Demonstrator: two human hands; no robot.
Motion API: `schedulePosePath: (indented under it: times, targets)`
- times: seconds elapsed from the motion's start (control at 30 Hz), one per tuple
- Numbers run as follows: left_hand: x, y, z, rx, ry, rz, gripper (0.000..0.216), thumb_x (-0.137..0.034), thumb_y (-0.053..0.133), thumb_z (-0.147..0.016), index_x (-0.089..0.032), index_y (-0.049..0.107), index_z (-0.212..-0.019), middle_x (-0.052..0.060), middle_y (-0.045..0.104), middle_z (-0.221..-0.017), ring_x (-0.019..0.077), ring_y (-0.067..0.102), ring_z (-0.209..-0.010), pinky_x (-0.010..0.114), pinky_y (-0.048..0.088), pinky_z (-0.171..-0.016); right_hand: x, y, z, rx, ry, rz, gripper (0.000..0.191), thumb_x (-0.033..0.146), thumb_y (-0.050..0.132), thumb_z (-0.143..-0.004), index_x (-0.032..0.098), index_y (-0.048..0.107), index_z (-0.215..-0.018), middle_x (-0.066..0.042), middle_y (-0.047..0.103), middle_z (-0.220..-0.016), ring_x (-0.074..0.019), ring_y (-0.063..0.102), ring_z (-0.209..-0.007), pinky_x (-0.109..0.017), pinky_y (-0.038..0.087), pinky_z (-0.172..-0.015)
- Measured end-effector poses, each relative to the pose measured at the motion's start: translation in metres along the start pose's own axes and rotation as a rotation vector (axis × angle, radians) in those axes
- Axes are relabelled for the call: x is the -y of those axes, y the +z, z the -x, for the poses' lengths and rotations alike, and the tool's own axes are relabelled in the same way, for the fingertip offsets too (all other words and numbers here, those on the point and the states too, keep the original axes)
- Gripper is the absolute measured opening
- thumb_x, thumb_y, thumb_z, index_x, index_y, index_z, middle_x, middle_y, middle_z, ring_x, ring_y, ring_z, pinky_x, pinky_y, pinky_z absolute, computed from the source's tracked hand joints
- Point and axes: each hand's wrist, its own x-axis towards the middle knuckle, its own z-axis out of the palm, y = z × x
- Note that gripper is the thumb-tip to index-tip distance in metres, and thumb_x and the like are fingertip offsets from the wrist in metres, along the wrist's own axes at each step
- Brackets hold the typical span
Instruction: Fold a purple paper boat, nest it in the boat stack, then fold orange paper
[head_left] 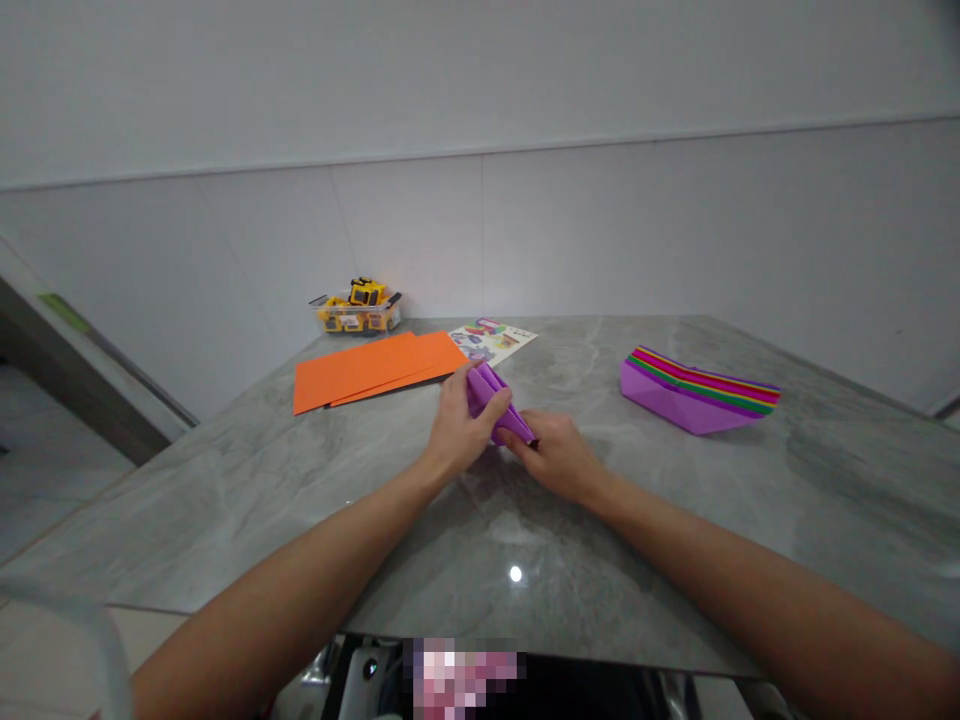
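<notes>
Above the middle of the grey table, a folded piece of purple paper (487,388) is held between both hands. My left hand (455,415) grips its far left end, with the thumb laid across the top. At the near right end, my right hand (553,450) pinches the tapering tip; some of its fingers are hidden. To the right lies a finished-looking purple folded paper piece (667,397) with layered edges of yellow, pink, green and other colours, touched by neither hand.
Orange paper sheets (367,370) lie behind and left of my hands, beside a printed sheet with colourful pictures (495,340). A clear plastic box (358,316) holding yellow toy vehicle parts stands near the wall. The grey marble-patterned table (247,480) ends at a front edge close to me.
</notes>
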Motion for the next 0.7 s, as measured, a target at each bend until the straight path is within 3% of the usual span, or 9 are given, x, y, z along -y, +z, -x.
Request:
schedulePosePath:
  times: [0.13, 0.27, 0.4, 0.53, 0.7]
  targets:
    - [0.001, -0.001, -0.001, 0.102, -0.02, 0.185, 0.049, -0.034, 0.062, -0.082, -0.022, 0.049, -0.127, 0.008, 0.056, -0.122, 0.0254, 0.053, -0.112, 0.042, 0.042, -0.098, 0.006, -0.005, 0.002, 0.031, -0.031, -0.144, 0.034, 0.043, 0.046, -0.091, 0.015, 0.065, -0.085, -0.007, 0.065, -0.08, -0.0169, 0.06, -0.069, -0.026, 0.044, -0.06]
    - [0.002, -0.005, 0.0, 0.223, -0.019, 0.314, 0.055, -0.033, 0.062, -0.082, -0.023, 0.044, -0.133, 0.009, 0.051, -0.132, 0.0268, 0.051, -0.117, 0.041, 0.043, -0.097, 0.009, -0.008, 0.002, -0.009, 0.04, -0.302, 0.034, 0.04, 0.043, -0.093, 0.015, 0.062, -0.106, -0.008, 0.068, -0.094, -0.0185, 0.063, -0.079, -0.025, 0.047, -0.059]
    - [0.007, -0.009, 0.0, 0.279, 0.029, 0.361, 0.059, -0.033, 0.062, -0.082, -0.026, 0.042, -0.137, 0.008, 0.045, -0.14, 0.0285, 0.046, -0.123, 0.041, 0.04, -0.1, 0.008, -0.007, 0.002, -0.026, 0.17, -0.393, 0.032, 0.04, 0.047, -0.091, 0.015, 0.061, -0.106, -0.008, 0.068, -0.091, -0.019, 0.065, -0.078, -0.026, 0.05, -0.057]
    - [0.01, -0.01, 0.002, 0.305, 0.092, 0.384, 0.059, -0.035, 0.061, -0.083, -0.026, 0.042, -0.138, 0.008, 0.045, -0.141, 0.03, 0.043, -0.125, 0.043, 0.036, -0.103, 0.004, -0.01, 0.002, -0.153, 0.252, -0.402, 0.033, 0.04, 0.051, -0.089, 0.015, 0.056, -0.11, -0.01, 0.067, -0.093, -0.0184, 0.065, -0.073, -0.027, 0.052, -0.054]
    - [0.008, -0.012, 0.003, 0.365, 0.18, 0.319, 0.061, -0.036, 0.059, -0.084, -0.024, 0.038, -0.14, 0.009, 0.039, -0.146, 0.0312, 0.039, -0.13, 0.045, 0.03, -0.107, 0.004, -0.015, 0.003, -0.191, 0.041, -0.331, 0.059, 0.036, 0.06, -0.083, 0.02, 0.038, -0.136, -0.014, 0.053, -0.126, -0.0205, 0.061, -0.09, -0.028, 0.055, -0.06]
